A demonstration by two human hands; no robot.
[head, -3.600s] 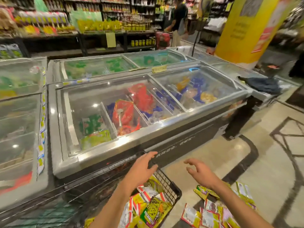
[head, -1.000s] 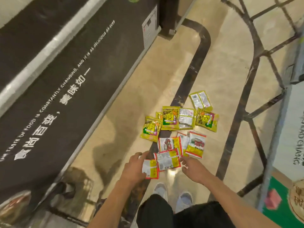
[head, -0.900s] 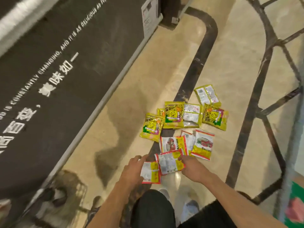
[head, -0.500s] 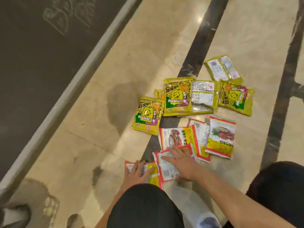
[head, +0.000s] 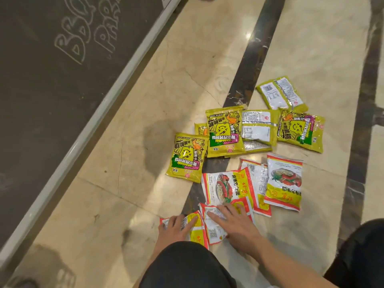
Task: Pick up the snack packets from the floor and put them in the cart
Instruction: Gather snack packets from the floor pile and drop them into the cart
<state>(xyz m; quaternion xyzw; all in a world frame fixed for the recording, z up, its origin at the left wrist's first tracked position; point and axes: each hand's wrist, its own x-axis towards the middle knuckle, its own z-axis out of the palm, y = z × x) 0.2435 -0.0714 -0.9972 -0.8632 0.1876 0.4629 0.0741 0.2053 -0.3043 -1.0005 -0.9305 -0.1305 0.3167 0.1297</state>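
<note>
Fingers (head: pixel 216 215) of the right hand (head: pixel 235 224) lie spread and straight on a red-and-white snack packet (head: pixel 214 232), the nearest of the scatter on the polished floor (head: pixel 135 204). The left hand (head: pixel 176 226), fingers likewise flat and uncurled, presses on a second red-and-white packet (head: pixel 196 235) that touches the first on its left side. Neither hand has closed round anything. Both forearms reach down and forward past a bent knee (head: pixel 187 267) in dark cloth, palms facing the floor.

The step in hand appears to be gathering the two closest packets before lifting them. The next move calls for sliding them together or curling the fingers under their thin, slippery edges.

Beyond them lie three more red-and-white packets (head: pixel 283 183) and a cluster of yellow-green packets (head: pixel 188 156), some overlapping, straddling a dark stripe (head: pixel 249 59) in the floor. A dark panel (head: pixel 52 90) with chalk-style lettering rises along the left. The cart is out of view.
</note>
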